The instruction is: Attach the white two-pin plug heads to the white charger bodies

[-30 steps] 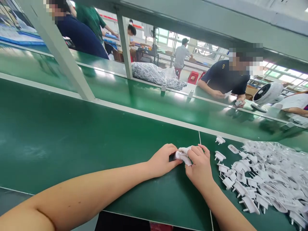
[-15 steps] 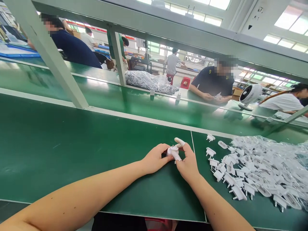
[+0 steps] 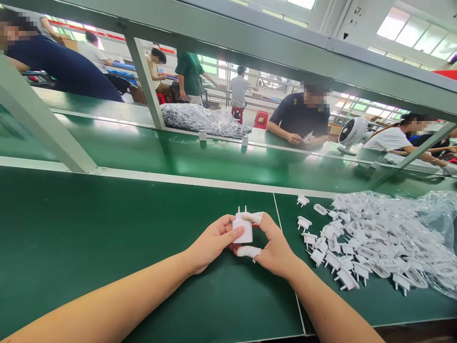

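Note:
A white two-pin power adapter [image 3: 245,235] stands nearly upright above the green bench, pins upward. My left hand [image 3: 210,238] is closed on its left side, thumb pressed across the front face, with the other fingers partly hidden behind. My right hand [image 3: 276,247] is curled around the right side. Its forefinger lies against the adapter's top part near the pins, and its thumb is just under the bottom edge. White coverings wrap that forefinger and thumb.
A heap of white two-pin plug pieces [image 3: 367,247] spreads over the bench at right, partly under clear plastic [image 3: 441,214]. Beyond the bench's pale edge strip, two adapters [image 3: 203,136] stand on the green belt [image 3: 185,159]. Slanted metal posts [image 3: 53,119] rise ahead. A co-worker [image 3: 300,116] sits opposite, beside a fan [image 3: 352,132].
The adapter has turned from lying tilted among my fingers to upright with its pins up. My left thumb now crosses its face. The view has swung slightly right.

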`<state>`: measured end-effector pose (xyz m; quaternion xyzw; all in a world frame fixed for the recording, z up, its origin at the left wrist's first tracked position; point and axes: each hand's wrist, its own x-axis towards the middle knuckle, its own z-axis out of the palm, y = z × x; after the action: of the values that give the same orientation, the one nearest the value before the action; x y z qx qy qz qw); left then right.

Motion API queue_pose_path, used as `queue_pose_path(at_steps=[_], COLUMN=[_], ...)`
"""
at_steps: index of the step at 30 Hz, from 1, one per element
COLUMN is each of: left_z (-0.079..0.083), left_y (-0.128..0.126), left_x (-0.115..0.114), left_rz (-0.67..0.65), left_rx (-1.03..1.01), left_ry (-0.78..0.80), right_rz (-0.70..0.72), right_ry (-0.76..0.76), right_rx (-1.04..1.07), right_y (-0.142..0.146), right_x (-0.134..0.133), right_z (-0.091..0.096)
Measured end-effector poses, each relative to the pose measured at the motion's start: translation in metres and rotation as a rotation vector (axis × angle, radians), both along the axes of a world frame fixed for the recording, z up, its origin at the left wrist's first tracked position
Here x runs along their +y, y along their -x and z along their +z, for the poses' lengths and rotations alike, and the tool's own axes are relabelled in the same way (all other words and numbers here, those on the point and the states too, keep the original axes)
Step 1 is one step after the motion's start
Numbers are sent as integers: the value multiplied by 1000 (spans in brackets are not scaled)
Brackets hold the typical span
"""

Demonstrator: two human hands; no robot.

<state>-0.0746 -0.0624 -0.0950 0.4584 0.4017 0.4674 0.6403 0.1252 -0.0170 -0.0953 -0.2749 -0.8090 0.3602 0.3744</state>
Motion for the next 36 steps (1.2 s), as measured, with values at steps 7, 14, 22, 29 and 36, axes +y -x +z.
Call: queue_pose_path(at_steps=[7, 14, 22, 29, 36], left_z=[-1, -6, -2, 2, 6], left_y=[3, 13, 15, 9, 1], left_x=[-8, -6, -2, -8, -6], left_rz=[40, 71, 193, 265, 229], left_rx=[65, 266, 396, 456, 179], left_ry=[-175, -343, -464, -606, -340], right_rz=[-96, -84, -24, -72, -82], right_ry=[-12, 317, 378, 219, 142], right_rx=[50, 135, 144, 138, 235], right_y=[-2, -1, -1, -2, 1], right_x=[1, 4, 5, -2, 4], right_z=[4, 4, 4, 10, 7])
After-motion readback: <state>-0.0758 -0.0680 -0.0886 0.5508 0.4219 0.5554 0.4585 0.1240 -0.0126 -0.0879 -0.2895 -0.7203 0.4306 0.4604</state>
